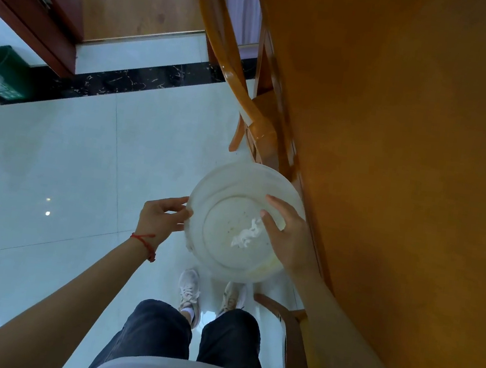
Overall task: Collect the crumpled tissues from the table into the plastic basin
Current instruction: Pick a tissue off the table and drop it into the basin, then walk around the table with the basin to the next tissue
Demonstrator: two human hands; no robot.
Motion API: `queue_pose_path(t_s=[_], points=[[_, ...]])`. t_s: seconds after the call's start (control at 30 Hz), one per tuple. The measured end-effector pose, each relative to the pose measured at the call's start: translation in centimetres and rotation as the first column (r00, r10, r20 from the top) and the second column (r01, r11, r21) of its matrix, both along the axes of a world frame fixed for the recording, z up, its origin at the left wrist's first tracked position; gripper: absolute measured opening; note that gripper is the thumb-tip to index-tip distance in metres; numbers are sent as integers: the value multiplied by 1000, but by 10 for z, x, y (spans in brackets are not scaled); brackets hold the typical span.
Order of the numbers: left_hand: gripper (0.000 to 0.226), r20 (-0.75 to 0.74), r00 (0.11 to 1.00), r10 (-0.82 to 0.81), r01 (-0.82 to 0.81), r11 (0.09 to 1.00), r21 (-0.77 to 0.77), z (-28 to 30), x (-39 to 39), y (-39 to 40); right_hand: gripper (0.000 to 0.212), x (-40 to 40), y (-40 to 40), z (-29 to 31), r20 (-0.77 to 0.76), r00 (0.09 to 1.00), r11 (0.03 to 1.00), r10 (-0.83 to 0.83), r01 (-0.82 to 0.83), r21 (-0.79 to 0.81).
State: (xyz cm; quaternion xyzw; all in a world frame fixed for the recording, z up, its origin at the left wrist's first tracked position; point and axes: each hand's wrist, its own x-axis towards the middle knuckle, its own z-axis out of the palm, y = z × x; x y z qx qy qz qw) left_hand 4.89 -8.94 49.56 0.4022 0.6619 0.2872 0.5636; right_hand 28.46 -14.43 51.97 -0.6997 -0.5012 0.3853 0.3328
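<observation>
Nearest the camera are the person's dark trousers (159, 336) and white shoes (190, 291), standing on the pale tiled floor (53, 159) beside the wooden surface (404, 189). Both hands hold the plastic basin (230, 179) out over the floor, just beside the surface's edge: the left hand (159, 219) pinches the near-left rim, while the right hand (286, 235) lies over the right rim with its fingers curled into the bowl. One crumpled tissue (247, 235) lies on the basin's bottom, close to the right fingertips. As much of the surface as shows carries no tissue, so the collecting looks mostly or wholly done, though its far parts lie out of frame and cannot be checked. Room to move is open to the left over the floor; to the right the surface's edge is close, and wooden chairs (235, 68) stand ahead and just behind the right forearm, hemming that side.
</observation>
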Motion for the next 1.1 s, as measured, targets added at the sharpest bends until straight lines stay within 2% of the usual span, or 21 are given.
queue_pose_path(t_s=[0.17, 0.3, 0.43, 0.6, 0.73, 0.8, 0.9, 0.97, 1.1], points=[[31, 0, 1000, -13, 13, 1000, 7, -3, -13, -1, 34, -2, 4, 0, -10, 994, 994, -112, 112, 15], [30, -2, 1000, -31, 31, 999, 9, -6, -28, 6, 31, -6, 9, -2, 60, 981, 982, -187, 185, 32], [30, 2, 995, -102, 102, 995, 11, -8, -50, 23, 24, -21, 13, -1, 157, 963, 970, -218, 197, 139], [32, 20, 978, -208, 208, 978, 9, -4, -82, 55, 30, -49, 18, -1, 274, 911, 951, -308, 307, 46], [32, 47, 954, -297, 297, 955, 11, 0, -104, 79, 34, -83, 11, -5, 214, 860, 877, -464, 479, -22], [32, 57, 943, -329, 329, 944, -3, 2, -111, 87, 42, -101, -1, -9, 165, 818, 810, -551, 572, -133], [32, 74, 927, -368, 370, 929, -18, 3, -117, 95, 40, -126, -24, -14, 109, 722, 700, -683, 690, -186], [32, 89, 913, -398, 402, 915, -34, 4, -118, 97, 36, -140, -39, -16, 81, 670, 641, -738, 734, -224], [30, 76, 872, -484, 488, 872, -45, 0, -113, 96, 31, -158, -66, -21, 56, 622, 587, -781, 762, -273]])
